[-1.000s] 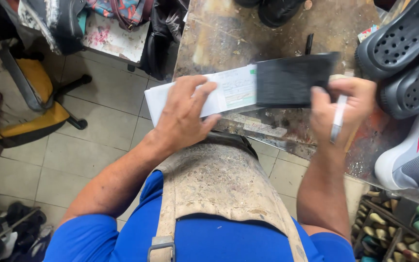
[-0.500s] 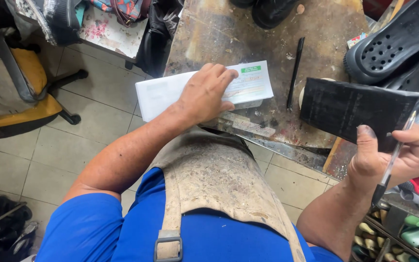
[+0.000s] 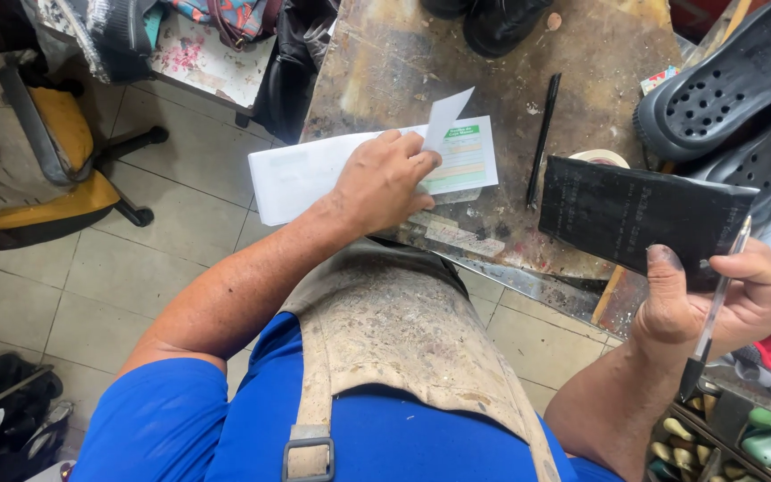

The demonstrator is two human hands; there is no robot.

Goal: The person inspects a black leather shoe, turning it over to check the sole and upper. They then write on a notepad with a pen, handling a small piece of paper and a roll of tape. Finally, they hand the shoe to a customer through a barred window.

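My left hand [image 3: 385, 183] presses down on a white paper pad with a green-printed slip [image 3: 314, 170] at the near edge of a worn workbench [image 3: 385, 54]; its fingers lift the corner of one sheet [image 3: 446, 116]. My right hand [image 3: 716, 299] is off to the right, holding a flat black rectangular sheet [image 3: 640, 214] by its lower edge and a clear pen [image 3: 711, 321] between the fingers. A black pen [image 3: 543, 134] lies on the bench between the two hands.
Black perforated clogs [image 3: 725, 89] and dark shoes [image 3: 493, 22] sit on the bench's far side. A tape roll [image 3: 601, 157] peeks from behind the black sheet. A yellow swivel chair [image 3: 55, 170] stands on the tiled floor at left. Shoes lie at lower left.
My right hand carried the black sheet and pen off the paper pad to the right. My left hand stayed on the pad and has lifted the corner of a sheet.
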